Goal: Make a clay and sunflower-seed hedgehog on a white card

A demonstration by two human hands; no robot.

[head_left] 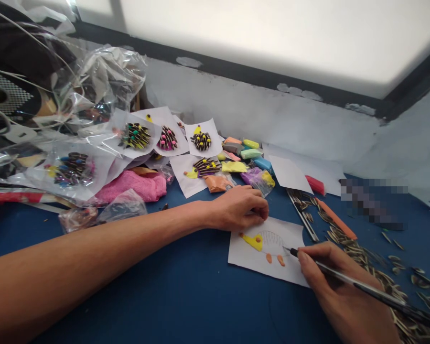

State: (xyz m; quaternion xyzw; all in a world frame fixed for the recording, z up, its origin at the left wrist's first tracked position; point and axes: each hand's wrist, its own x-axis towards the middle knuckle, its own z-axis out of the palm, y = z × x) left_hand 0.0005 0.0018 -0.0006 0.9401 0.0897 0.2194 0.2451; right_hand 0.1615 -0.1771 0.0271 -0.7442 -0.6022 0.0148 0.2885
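My right hand (pixel 340 286) grips a pen (pixel 358 286) with a clear barrel and a black tip section. The pen's point is at the right side of a hedgehog drawing (pixel 268 243) on a white sheet of paper (pixel 243 255). A yellow clay head, an orange-brown nose and feet make up part of the hedgehog; its body is an outline filled with short strokes. At the upper left edge of the sheet rests my left hand (pixel 240 208), its fingers curled inward. Whatever is inside them, if anything, is hidden.
Sunflower seeds (pixel 351 246) lie scattered on the right, near an orange stick (pixel 335 217) and a metal strip (pixel 304 217). Colourful clay packs (pixel 251 153) sit behind my left hand. Finished hedgehog cards (pixel 200 131), a pink cloth (pixel 136 185) and plastic bags (pixel 107 76) stand left.
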